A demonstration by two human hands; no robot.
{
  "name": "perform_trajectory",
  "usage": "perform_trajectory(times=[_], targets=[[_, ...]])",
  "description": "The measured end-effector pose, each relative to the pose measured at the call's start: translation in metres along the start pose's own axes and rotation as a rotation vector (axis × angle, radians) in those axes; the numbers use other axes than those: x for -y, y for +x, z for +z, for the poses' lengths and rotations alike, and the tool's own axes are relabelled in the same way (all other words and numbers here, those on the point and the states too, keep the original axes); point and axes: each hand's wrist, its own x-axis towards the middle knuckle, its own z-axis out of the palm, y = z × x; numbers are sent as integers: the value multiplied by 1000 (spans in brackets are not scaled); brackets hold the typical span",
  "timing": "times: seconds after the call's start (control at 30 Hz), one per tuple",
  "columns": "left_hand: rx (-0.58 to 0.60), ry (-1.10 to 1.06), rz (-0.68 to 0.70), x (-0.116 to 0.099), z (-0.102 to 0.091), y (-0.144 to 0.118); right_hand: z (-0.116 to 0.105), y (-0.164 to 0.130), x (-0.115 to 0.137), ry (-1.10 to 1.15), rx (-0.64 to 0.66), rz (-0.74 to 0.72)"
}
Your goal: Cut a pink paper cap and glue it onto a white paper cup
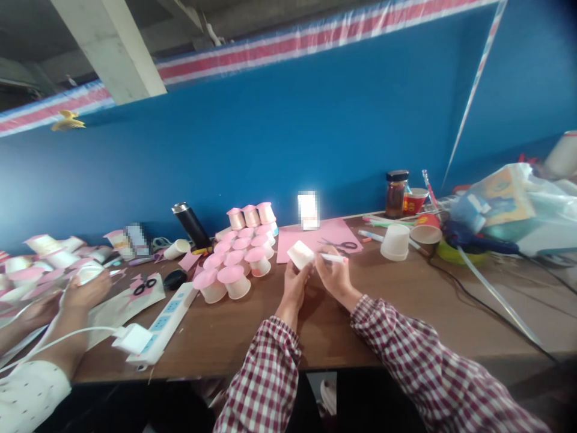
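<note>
The left hand (295,282) holds a small white cup (300,254) up over the worktop (406,300), fingers closed round it. The right hand (333,273) pinches a pen (332,258). The cup looks light and thin (easy to squash), so hold its sides softly.

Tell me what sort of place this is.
Probably a craft workroom with a shared table. Rows of pink-topped paper cups stand finished, scissors lie on pink paper, and the left hand holds a white cup while the right hand holds a marker.
</note>
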Motion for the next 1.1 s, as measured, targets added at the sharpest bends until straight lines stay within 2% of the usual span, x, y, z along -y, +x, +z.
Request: perform_trajectory(times=[1.1], targets=[[-11,22,13,4,-2,3,2,0,-2,20,20,22]])
